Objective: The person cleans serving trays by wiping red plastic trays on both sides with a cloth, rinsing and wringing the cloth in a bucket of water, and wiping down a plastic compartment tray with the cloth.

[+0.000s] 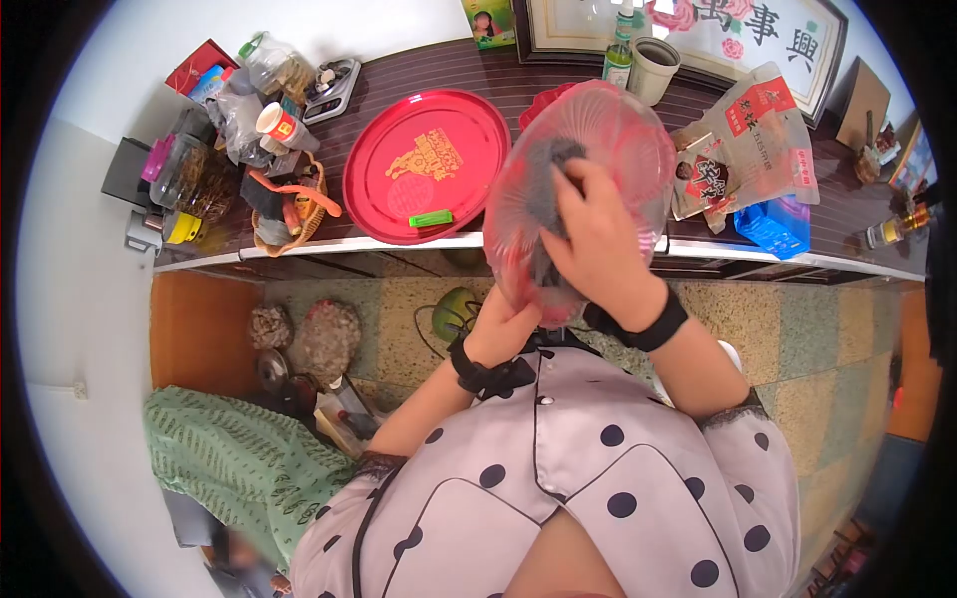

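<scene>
A clear, ribbed plastic dish [630, 125] is tilted up in front of me, over the cabinet's front edge. My left hand [501, 331] grips its lower rim, with the thumb on the near side. My right hand [603, 234] presses a dark grey cloth [541, 189] against the dish's surface, its fingers bent over the cloth. Part of a red dish [544, 103] shows behind the clear one. Left of my hands, a round red tray [424, 130] with gold print lies on the cabinet top, and a green lighter [431, 218] rests near its front rim.
Left on the cabinet top are a wicker basket [311, 221], lidded jars [184, 174] and a small scale [334, 98]. Behind stand a green bottle [617, 62] and a cup [653, 72]. A printed bag [748, 149] and a blue packet [776, 227] lie right.
</scene>
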Demonstrator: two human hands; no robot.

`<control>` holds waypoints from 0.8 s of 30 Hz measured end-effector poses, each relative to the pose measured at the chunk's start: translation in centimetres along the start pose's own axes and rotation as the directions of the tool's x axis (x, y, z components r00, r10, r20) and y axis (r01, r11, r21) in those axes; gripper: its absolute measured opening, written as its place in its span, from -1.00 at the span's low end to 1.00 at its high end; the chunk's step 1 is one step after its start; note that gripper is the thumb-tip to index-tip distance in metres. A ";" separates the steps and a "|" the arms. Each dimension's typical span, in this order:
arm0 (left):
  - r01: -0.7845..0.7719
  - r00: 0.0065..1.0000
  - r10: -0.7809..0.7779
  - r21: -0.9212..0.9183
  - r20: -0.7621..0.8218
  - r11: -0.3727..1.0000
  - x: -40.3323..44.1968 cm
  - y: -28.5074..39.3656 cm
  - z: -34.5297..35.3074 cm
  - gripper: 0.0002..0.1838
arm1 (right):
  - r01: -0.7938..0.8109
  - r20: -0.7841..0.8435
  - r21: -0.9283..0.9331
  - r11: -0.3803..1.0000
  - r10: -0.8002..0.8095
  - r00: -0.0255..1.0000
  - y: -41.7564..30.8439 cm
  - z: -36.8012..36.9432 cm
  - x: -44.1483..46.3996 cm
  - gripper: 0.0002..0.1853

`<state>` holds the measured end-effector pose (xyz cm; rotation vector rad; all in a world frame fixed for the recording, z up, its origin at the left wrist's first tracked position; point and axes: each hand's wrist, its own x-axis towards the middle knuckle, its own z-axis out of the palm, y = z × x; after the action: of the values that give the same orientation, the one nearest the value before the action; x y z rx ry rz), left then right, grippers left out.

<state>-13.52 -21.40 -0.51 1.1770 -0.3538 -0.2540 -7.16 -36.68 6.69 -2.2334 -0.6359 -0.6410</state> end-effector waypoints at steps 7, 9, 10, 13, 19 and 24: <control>0.208 0.978 -0.209 -0.097 0.000 0.973 -0.4 0.0 -1.0 -0.13 | 0.055 0.138 -0.041 0.998 -0.049 0.989 -1.7 2.0 -2.8 -0.54; 0.138 0.988 -0.137 0.008 -0.073 0.990 -0.2 0.2 -1.1 -0.14 | 0.077 0.118 -0.064 0.995 -0.069 0.991 -1.7 2.5 -3.4 -0.55; 0.140 0.988 -0.139 0.008 -0.072 0.990 -0.1 0.4 -1.0 -0.14 | 0.099 0.099 -0.085 0.991 -0.091 0.991 -1.8 2.7 -3.5 -0.56; 0.102 0.994 -0.102 0.003 -0.034 0.995 0.1 1.1 -0.2 -0.14 | 0.029 0.052 -0.178 0.984 -0.020 0.998 -0.9 1.7 -1.1 -0.53; 0.046 0.999 -0.048 0.089 0.018 0.995 -0.6 0.5 -1.2 -0.08 | -0.005 0.099 0.019 1.000 0.003 0.995 -2.5 1.0 -2.8 -0.52; 0.021 1.000 -0.019 0.123 -0.016 0.992 -0.8 1.5 -0.3 -0.03 | -0.047 0.032 -0.082 0.996 0.050 0.998 -2.8 0.2 -1.6 -0.52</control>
<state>-14.09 -20.34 0.71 1.3039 -0.3492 -0.2437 -10.03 -35.22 6.96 -2.3323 -0.5805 -0.6153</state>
